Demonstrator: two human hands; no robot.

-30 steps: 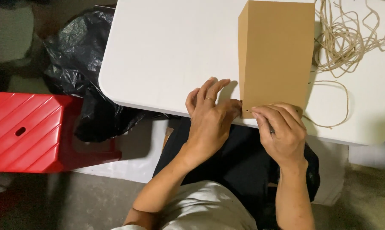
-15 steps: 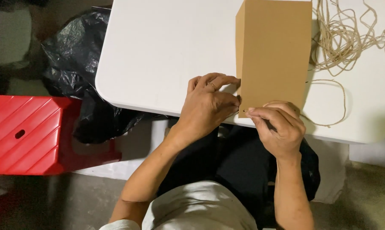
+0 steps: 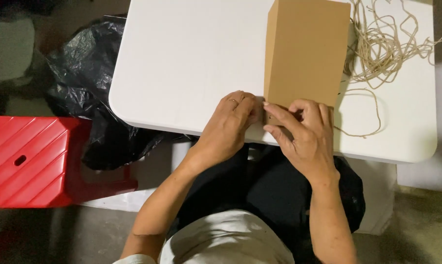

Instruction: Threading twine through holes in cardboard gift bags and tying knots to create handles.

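A tall brown paper bag [image 3: 306,51] lies on the white table [image 3: 191,63] with its near end at the front edge. My left hand [image 3: 230,122] has its fingers curled against the bag's near left corner. My right hand [image 3: 304,132] covers the near end of the bag, with its fingers pinching the edge close to the left hand. The bag's near edge is mostly hidden under both hands.
A tangle of beige string [image 3: 387,44] lies on the table right of the bag, and one loop [image 3: 367,117] trails toward the front edge. A red plastic stool [image 3: 30,161] and a black plastic sack [image 3: 89,93] stand on the floor at the left.
Both hands have shifted left along the bag's near edge and closed together at its left corner. The bag itself has stayed in place.
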